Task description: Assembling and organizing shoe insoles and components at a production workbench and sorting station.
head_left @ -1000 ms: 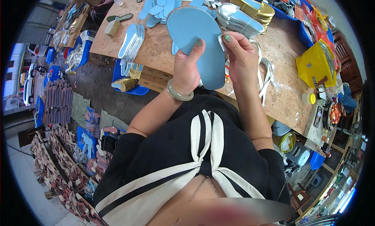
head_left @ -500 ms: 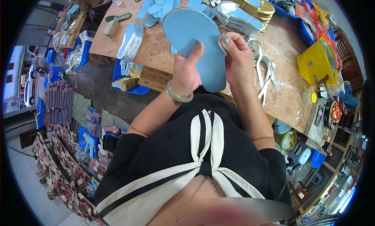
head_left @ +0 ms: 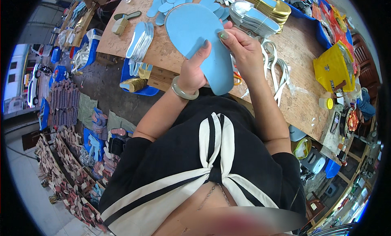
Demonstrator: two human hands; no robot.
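Clearly two-handed: blue sole (head_left: 197, 28) held up at the counter (head_left: 301, 48)

In the head view, the left hand (head_left: 192, 71) grips the sole from its left side, thumb lying on the blue face. The right hand (head_left: 244, 48) has its grip closed on the right edge, thumb over the face. The sole is raised before the person, across the counter's near edge. White straps (head_left: 281, 87) lie beside the right forearm; a stack of insoles (head_left: 139, 41) rests leftward.
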